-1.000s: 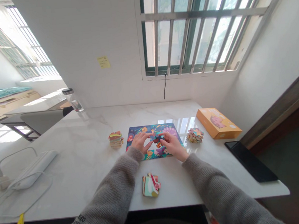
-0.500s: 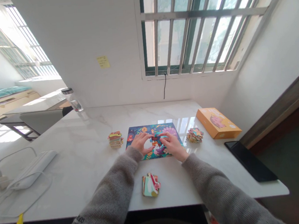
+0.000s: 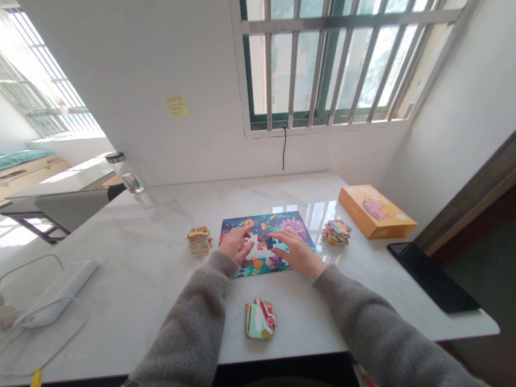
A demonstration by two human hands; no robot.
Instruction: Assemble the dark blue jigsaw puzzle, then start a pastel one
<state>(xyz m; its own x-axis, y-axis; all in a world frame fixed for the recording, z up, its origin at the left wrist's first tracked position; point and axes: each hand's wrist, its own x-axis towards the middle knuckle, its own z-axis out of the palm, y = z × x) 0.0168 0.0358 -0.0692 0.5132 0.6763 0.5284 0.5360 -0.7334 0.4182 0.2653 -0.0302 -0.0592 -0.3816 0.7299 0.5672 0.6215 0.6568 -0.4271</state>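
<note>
A colourful jigsaw puzzle lies flat on the table in front of me, with a pale gap near its middle. My left hand rests over its left part, fingers apart and nothing visible in them. Over the right part is my right hand, thumb and fingers spread towards the gap. A dark puzzle piece lies by these fingertips; whether they touch it I cannot make out. One stack of pieces is nearer to me, between my forearms. Another stack stands left of the puzzle, and a third right of it.
An orange box and a black phone-like slab lie on the right of the white table. A clear bottle stands at the far left edge. Nearer left is a white power strip with cables.
My left hand has drawn back slightly left and its fingers have come away from the puzzle's middle. The right hand has shifted a little left, its thumb and fingers farther apart.
</note>
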